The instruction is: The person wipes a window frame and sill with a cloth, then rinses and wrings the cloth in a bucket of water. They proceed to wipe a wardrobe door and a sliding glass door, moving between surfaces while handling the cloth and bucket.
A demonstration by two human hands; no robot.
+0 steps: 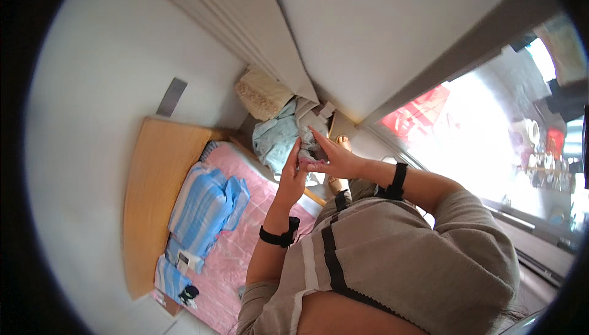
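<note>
My left hand [291, 172] and my right hand [341, 159] face each other in front of my body, fingers stretched out and angled inward. Between them sits a small grey and pink bundle of cloth [308, 148], perhaps rolled. The right thumb lies against its pink lower end, while the left palm rests along its other side. The exact kind of the cloth item cannot be made out. Just beyond the hands lies a heap of pale green-blue cloth [274, 140], partly covered by them.
A bed with a pink sheet [261, 224] and wooden headboard [150, 203] stands at left, bearing folded blue-and-white bedding [205, 203]. A beige textured cushion [262, 94] leans beyond the heap. White cabinet or wall panels [392, 22] rise ahead. A bright glazed opening [478, 126] is at right.
</note>
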